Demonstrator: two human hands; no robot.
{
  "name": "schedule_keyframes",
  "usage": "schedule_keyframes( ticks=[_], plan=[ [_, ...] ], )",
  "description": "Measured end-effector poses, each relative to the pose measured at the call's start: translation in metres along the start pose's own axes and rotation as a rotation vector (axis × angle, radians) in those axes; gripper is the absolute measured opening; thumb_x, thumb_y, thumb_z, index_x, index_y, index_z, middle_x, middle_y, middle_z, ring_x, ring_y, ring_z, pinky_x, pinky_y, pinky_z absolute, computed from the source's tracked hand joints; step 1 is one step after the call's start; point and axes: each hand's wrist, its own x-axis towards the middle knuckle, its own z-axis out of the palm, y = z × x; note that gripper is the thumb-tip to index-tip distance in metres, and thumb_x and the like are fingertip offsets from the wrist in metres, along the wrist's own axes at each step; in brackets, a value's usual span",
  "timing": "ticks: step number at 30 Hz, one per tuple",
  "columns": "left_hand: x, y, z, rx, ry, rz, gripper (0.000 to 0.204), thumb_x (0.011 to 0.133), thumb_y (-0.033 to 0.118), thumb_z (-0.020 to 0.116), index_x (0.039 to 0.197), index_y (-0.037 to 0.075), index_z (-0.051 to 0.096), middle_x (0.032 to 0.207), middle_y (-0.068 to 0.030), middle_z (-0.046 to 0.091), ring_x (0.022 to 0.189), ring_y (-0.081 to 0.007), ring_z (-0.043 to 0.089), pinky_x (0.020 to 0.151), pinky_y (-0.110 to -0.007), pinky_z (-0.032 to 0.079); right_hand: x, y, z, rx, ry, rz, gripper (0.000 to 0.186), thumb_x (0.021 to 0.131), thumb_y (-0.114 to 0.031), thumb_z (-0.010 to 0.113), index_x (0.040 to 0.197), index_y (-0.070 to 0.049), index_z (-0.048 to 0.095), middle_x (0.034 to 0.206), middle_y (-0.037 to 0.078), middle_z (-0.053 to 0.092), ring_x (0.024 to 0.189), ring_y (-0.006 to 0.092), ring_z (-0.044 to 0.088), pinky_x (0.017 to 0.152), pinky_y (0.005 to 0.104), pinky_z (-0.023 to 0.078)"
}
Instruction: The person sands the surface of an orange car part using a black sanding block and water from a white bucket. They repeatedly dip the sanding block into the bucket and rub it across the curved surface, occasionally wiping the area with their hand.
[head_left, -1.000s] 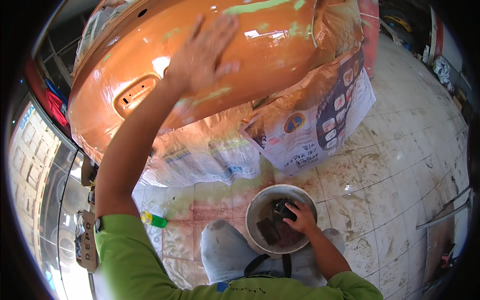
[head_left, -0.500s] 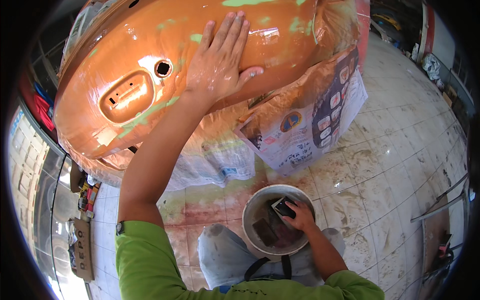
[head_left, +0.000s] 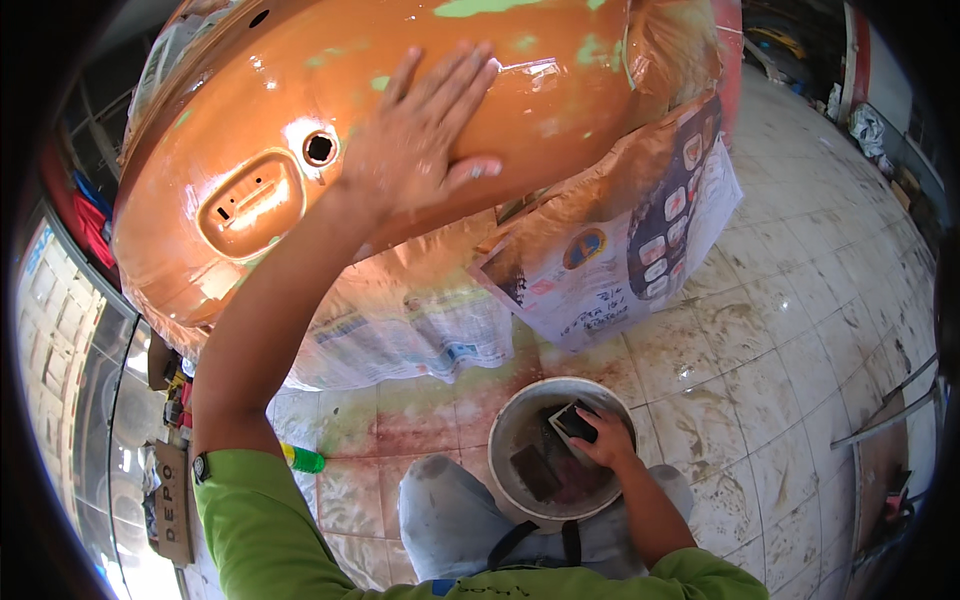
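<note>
- Near, the right hand point(head_left: 606, 440) gripped a black block point(head_left: 576, 420) inside the round bucket point(head_left: 495, 440), beyond a dark rectangular slab point(head_left: 537, 474); a secure hold probably mattered if it was slippery.
- Farther left, the left hand point(head_left: 415, 140) was open, flat over the curved orange panel point(head_left: 565, 120); light, even palm pressure seemed best.
- The panel looked smooth and glossy, with pale green patches; creased printed paper point(head_left: 620, 270) hung along its near edge.

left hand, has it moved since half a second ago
Yes: the left hand has moved left over the orange panel, closer to its round hole.
</note>
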Motion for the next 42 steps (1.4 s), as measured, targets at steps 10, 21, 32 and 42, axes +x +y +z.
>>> schedule_keyframes(
  ticks=[10, 21, 32, 42],
  plan=[
    [0.080, 0.001, 0.015, 0.088, 0.172, -0.239, 0.107, 0.099, 0.075, 0.043, 0.163, -0.010, 0.031, 0.172, -0.0249, 0.032, 0.162, -0.0357, 0.026, 0.133, -0.054, 0.015, 0.002, 0.004, 0.002, 0.033, 0.090, 0.017, 0.080, 0.083, -0.059, 0.082, 0.151, -0.023, 0.061, 0.143, 0.027, 0.061, 0.133, 0.0481, 0.057, 0.116, 0.0523, 0.046],
    [0.009, 0.023, 0.012, -0.053, 0.151, -0.166, 0.105, 0.098, 0.078, 0.045, 0.165, -0.002, 0.032, 0.174, -0.0164, 0.033, 0.162, -0.0317, 0.028, 0.132, -0.052, 0.017, 0.009, 0.005, -0.005, 0.099, -0.013, 0.060, 0.082, 0.084, -0.061, 0.081, 0.153, -0.022, 0.059, 0.149, 0.026, 0.058, 0.140, 0.0459, 0.053, 0.121, 0.0496, 0.042],
    [-0.081, 0.034, 0.006, -0.061, -0.138, -0.043, 0.107, 0.096, 0.077, 0.046, 0.167, -0.002, 0.029, 0.177, -0.0156, 0.025, 0.165, -0.0317, 0.019, 0.133, -0.054, 0.013, 0.007, 0.003, -0.003, 0.058, 0.017, 0.011, 0.081, 0.084, -0.060, 0.081, 0.152, -0.021, 0.060, 0.146, 0.027, 0.060, 0.137, 0.0465, 0.055, 0.119, 0.0501, 0.043],
    [0.071, 0.006, 0.020, 0.080, 0.115, -0.142, 0.109, 0.098, 0.079, 0.038, 0.164, -0.007, 0.030, 0.174, -0.0209, 0.029, 0.164, -0.0327, 0.023, 0.133, -0.054, 0.015, 0.009, 0.004, -0.004, 0.117, 0.040, -0.017, 0.078, 0.085, -0.058, 0.081, 0.149, -0.018, 0.063, 0.140, 0.026, 0.064, 0.131, 0.0465, 0.059, 0.114, 0.0507, 0.048]
  ],
)
